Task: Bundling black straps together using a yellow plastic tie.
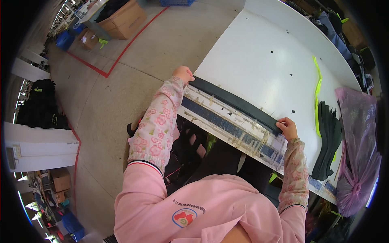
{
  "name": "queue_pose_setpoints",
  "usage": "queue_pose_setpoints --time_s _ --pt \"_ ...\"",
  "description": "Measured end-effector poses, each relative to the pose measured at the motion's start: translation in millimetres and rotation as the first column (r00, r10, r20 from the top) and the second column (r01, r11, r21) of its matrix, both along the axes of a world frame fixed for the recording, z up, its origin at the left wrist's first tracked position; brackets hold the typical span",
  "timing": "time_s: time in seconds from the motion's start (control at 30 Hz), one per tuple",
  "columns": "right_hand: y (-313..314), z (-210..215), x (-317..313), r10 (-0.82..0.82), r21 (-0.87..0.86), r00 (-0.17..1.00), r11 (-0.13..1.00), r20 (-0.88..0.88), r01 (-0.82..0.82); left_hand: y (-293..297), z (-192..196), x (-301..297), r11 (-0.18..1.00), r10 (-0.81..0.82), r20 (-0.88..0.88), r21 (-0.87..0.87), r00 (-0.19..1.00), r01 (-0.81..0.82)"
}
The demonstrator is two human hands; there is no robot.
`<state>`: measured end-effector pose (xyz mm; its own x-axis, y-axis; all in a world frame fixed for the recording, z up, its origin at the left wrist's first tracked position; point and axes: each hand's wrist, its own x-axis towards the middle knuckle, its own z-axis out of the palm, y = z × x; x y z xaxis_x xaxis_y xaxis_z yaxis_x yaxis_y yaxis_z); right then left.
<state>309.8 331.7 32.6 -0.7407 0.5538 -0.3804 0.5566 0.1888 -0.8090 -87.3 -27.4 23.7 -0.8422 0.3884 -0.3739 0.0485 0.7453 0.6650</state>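
A long black fabric strip (235, 103) lies along the near edge of the white table (259, 56). My left hand (184, 74) pinches its left end at the table's corner. At the other end, my right hand (287, 128) has thumb and fingers closed on the strip. Between the hands the strip looks straight and flat. Just nearer to me, worn tape and dark bands (231, 124) run along the table edge.
Right of my right hand lies a stack of black strips (326, 141) beside a neon yellow strip (317, 93). A purple plastic bag (356, 146) hangs at the table's right end. Small black scraps dot the tabletop. Cardboard boxes (125, 20) stand on the far left floor.
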Motion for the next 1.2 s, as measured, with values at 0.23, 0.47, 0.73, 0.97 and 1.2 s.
queue_pose_setpoints --time_s 0.23,0.47,0.73,0.97,1.2 --pt "7 0 -6 -0.021 0.062 0.994 0.998 0.103 0.014 -3 2 -9 0.999 0.033 0.041 -0.017 0.999 -0.032" --pt "21 0 6 -0.079 -0.118 0.993 0.989 0.087 0.089 4 4 -9 1.000 0.021 0.092 -0.006 0.996 -0.021" --pt "9 1 13 -0.115 -0.049 0.992 0.992 0.053 0.117 4 2 -8 0.999 0.032 0.138 0.037 0.990 -0.037" --pt "8 7 12 -0.109 -0.035 0.993 0.993 0.052 0.111 5 4 -17 1.000 0.020 0.185 0.016 0.983 -0.024" --pt "0 5 4 -0.103 0.010 0.993 0.995 0.054 0.103 0 10 -17 0.993 -0.027 0.042 -0.117 0.999 0.031"
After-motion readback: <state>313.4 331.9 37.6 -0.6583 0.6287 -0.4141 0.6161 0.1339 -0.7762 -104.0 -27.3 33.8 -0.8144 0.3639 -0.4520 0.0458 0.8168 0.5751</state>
